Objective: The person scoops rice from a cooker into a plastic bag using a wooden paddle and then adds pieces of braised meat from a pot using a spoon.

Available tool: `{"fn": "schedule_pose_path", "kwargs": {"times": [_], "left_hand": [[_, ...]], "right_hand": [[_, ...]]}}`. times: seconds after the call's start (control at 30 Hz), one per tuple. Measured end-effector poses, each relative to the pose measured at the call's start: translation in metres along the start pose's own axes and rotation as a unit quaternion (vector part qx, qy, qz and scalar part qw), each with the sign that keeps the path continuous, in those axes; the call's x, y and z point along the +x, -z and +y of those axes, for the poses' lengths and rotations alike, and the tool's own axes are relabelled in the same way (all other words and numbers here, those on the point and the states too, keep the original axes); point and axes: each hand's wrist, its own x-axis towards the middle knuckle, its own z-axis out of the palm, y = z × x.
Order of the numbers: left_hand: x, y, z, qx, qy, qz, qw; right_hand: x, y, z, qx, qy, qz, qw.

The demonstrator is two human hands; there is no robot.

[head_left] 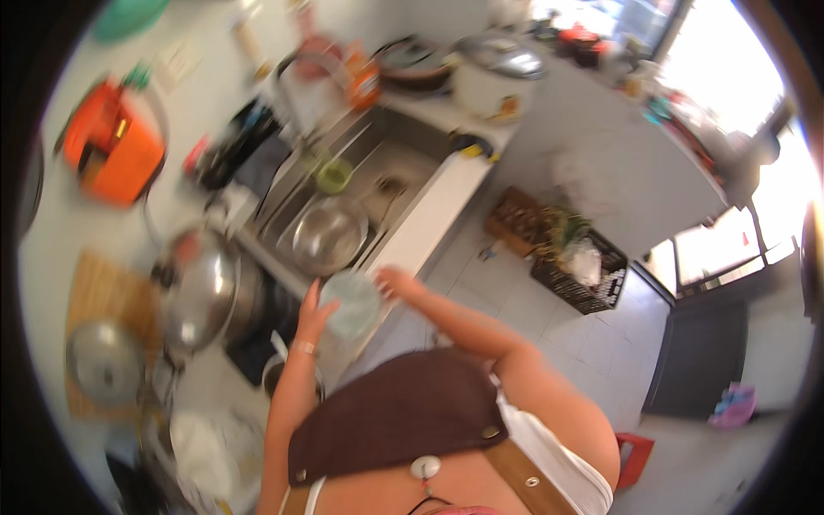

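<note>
Pale round lid [352,302] was held at the counter edge, just in front of the sink [403,129] | left hand [313,316] was clasped on its left rim | right hand [393,281] was gripped on its right rim | steel bowl [330,236] was left lying in the sink | washing judged unfinished; rinsing not shown.

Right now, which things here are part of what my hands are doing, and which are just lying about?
In hand:
left hand
right hand
pale round bowl, held between both
steel bowl in the sink

Lying about:
orange appliance
pot lid
rice cooker
black crate
red stool
</note>
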Motion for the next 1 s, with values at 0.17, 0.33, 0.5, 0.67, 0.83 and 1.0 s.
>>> {"fn": "schedule_pose_path", "kwargs": {"times": [0.17,0.33,0.5,0.67,0.83,1.0], "left_hand": [[-0.048,0.003,0.015,0.166,0.006,0.167,0.972],[-0.083,-0.003,0.070,0.346,-0.293,0.140,0.880],[-0.086,-0.011,0.070,0.409,-0.283,0.055,0.866],[-0.107,-0.012,0.057,0.380,-0.298,0.096,0.871],[-0.122,-0.024,0.032,0.365,-0.226,0.064,0.901],[-0.120,-0.025,-0.006,0.110,0.014,0.198,0.974]], "right_hand": [[-0.072,-0.010,-0.019,0.138,0.078,0.128,0.979],[-0.118,-0.026,-0.029,-0.257,0.362,0.128,0.887],[-0.124,-0.042,-0.035,-0.451,0.446,0.080,0.769],[-0.131,-0.041,-0.030,-0.497,0.512,0.027,0.700],[-0.119,-0.035,-0.011,-0.489,0.491,0.008,0.721],[-0.095,-0.018,0.010,-0.288,0.239,0.154,0.914]]}}
